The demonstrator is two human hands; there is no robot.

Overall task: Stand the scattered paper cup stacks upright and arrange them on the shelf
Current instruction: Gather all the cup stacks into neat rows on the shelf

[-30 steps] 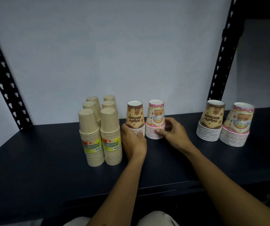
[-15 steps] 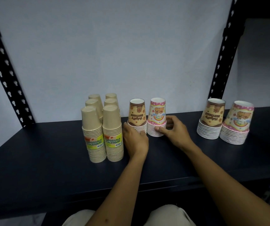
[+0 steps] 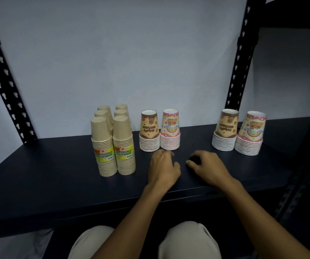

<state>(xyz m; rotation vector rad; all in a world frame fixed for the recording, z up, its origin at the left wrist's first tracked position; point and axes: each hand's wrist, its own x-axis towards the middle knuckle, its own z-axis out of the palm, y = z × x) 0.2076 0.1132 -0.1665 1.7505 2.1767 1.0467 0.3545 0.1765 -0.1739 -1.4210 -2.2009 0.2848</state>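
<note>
All the cup stacks stand upside down on the dark shelf (image 3: 38, 176), set toward its back half near the pale wall (image 3: 131, 53). On the left, six plain brown stacks (image 3: 113, 143) form a tight block two wide and three deep, the front two carrying yellow-green labels. Just beside them, with a narrow gap, stand a brown birthday stack (image 3: 149, 131) and a pink stack (image 3: 170, 130), touching each other. Well apart to the right is a second brown birthday stack (image 3: 225, 131) with a second pink stack (image 3: 249, 135) against it, the latter leaning a little and close to the right post (image 3: 238, 71).

The left hand (image 3: 163, 167) hovers or rests just in front of the middle pair, fingers loosely curled and holding nothing; whether its fingertips touch the cups cannot be told. The right hand (image 3: 208, 167) lies over the bare shelf between the two printed pairs, fingers loosely bent, also gripping nothing.

A wide bare strip of shelf runs between the two printed pairs, and more lies along the front edge and at the far left, up to the left post (image 3: 6, 81).
</note>
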